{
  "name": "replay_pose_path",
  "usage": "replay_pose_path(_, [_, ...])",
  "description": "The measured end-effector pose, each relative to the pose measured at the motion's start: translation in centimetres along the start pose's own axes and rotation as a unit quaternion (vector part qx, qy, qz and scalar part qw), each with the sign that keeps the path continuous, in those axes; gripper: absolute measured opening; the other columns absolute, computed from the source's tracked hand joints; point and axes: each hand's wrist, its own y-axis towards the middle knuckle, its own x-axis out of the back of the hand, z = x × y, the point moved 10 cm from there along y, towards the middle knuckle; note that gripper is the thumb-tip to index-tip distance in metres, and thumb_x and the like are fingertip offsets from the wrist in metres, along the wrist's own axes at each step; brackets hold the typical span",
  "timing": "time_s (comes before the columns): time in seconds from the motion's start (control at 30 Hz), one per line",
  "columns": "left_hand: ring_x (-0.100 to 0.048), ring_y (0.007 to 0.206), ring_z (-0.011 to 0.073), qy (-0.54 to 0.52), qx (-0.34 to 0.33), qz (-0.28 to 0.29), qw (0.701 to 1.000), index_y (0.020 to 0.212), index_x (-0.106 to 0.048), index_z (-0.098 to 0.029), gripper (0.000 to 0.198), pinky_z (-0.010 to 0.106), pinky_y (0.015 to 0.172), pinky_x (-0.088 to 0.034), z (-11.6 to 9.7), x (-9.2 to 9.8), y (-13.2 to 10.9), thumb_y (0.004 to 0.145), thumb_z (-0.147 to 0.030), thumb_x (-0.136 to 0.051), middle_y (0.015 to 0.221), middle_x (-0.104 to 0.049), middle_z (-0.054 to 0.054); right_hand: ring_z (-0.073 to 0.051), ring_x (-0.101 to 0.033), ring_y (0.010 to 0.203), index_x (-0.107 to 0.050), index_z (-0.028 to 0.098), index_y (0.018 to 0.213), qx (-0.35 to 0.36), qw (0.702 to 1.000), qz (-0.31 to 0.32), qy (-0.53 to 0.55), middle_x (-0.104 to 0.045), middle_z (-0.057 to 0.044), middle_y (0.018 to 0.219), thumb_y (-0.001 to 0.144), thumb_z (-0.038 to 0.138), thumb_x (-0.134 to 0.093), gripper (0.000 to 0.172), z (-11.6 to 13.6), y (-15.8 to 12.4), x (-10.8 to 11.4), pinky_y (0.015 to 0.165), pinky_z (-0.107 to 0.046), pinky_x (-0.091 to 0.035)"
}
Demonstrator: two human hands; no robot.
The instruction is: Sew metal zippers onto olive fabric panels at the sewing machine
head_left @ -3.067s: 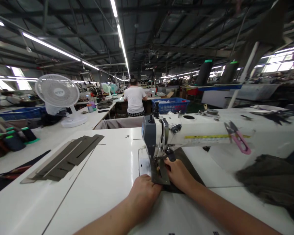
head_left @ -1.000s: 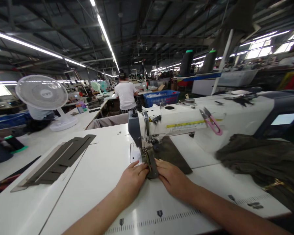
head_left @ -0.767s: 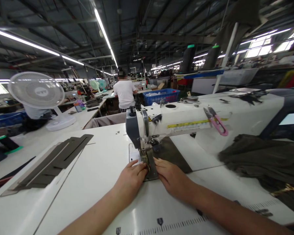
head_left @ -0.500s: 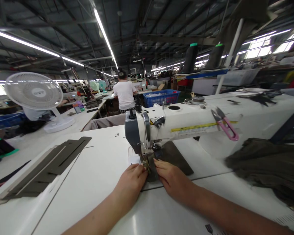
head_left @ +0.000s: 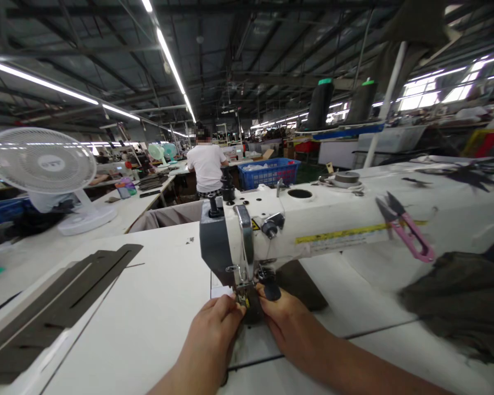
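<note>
A dark olive fabric piece [head_left: 302,285] lies flat on the sewing machine's bed, running under the presser foot [head_left: 243,296]. Its short near end shows between my hands. My left hand [head_left: 212,340] is closed, its fingertips pinched at the fabric's left edge right beside the foot. On the other side, my right hand [head_left: 290,321] has its fingers pressed together on the fabric, close to the needle area, with a dark rounded machine part covering some of them. The white sewing machine [head_left: 280,230] stands over both hands.
Flat olive fabric pieces [head_left: 61,307] lie stacked at left. Pink-handled thread snips [head_left: 411,230] rest against the machine arm. Crumpled dark fabric [head_left: 444,307] sits at right. Beyond are a white fan [head_left: 43,164], a blue basket [head_left: 269,171] and a person in white [head_left: 206,167].
Both hands have moved in closer to the presser foot, and less of the fabric shows on the near side. My view has shifted, bringing the machine nearer and lower.
</note>
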Motion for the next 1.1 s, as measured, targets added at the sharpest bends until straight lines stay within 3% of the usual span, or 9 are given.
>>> replay_pose_path(0.13, [-0.060,0.076,0.0188,-0.020,-0.015,-0.003,1.000,0.092,-0.057,-0.015,0.021,0.030,0.070,-0.054,-0.3,0.2,-0.1,0.090,-0.016,-0.036,0.083,-0.060,0.008,-0.022,-0.053,0.107,-0.062,0.017,0.105,-0.003,1.000,0.010,-0.010,-0.062,-0.011,0.108,0.075,0.002,-0.036,0.042,-0.2,0.0,-0.3,0.097,-0.040,-0.039])
replay_pose_path(0.43, [-0.059,0.080,0.0211,-0.005,0.014,0.059,0.998,0.095,-0.058,-0.014,0.019,0.033,0.072,-0.054,0.3,-1.1,0.2,0.082,-0.009,-0.045,0.088,-0.060,0.010,-0.022,-0.055,0.102,-0.060,0.017,0.108,0.028,0.999,-0.021,-0.023,-0.063,-0.010,0.104,0.076,0.003,-0.036,0.042,-0.4,0.3,-0.3,0.094,-0.039,-0.042])
replay_pose_path(0.6, [-0.058,0.075,0.0195,0.003,0.021,0.057,0.998,0.089,-0.060,-0.013,0.017,0.032,0.069,-0.054,0.3,-1.0,0.2,0.083,-0.008,-0.044,0.083,-0.059,0.009,-0.020,-0.056,0.101,-0.061,0.018,0.106,0.049,0.998,-0.035,-0.016,-0.064,-0.010,0.101,0.079,0.006,-0.034,0.040,0.1,0.5,0.3,0.090,-0.034,-0.045])
replay_pose_path(0.83, [-0.059,0.082,0.0187,-0.030,0.022,0.046,0.998,0.093,-0.060,-0.014,0.019,0.031,0.075,-0.052,0.5,-0.8,-0.1,0.084,-0.009,-0.043,0.091,-0.059,0.010,-0.019,-0.059,0.091,-0.063,0.016,0.099,0.068,0.996,-0.049,-0.010,-0.066,-0.009,0.094,0.078,0.007,-0.034,0.037,0.3,0.6,0.6,0.085,-0.032,-0.046])
replay_pose_path(1.1, [-0.059,0.073,0.0163,-0.034,0.043,0.045,0.997,0.085,-0.061,-0.015,0.021,0.027,0.066,-0.052,1.1,-0.7,0.3,0.086,-0.012,-0.041,0.082,-0.058,0.007,-0.018,-0.059,0.090,-0.063,0.017,0.093,0.066,0.997,-0.046,-0.003,-0.066,-0.008,0.090,0.078,0.006,-0.035,0.034,-0.2,0.6,0.2,0.085,-0.030,-0.045])
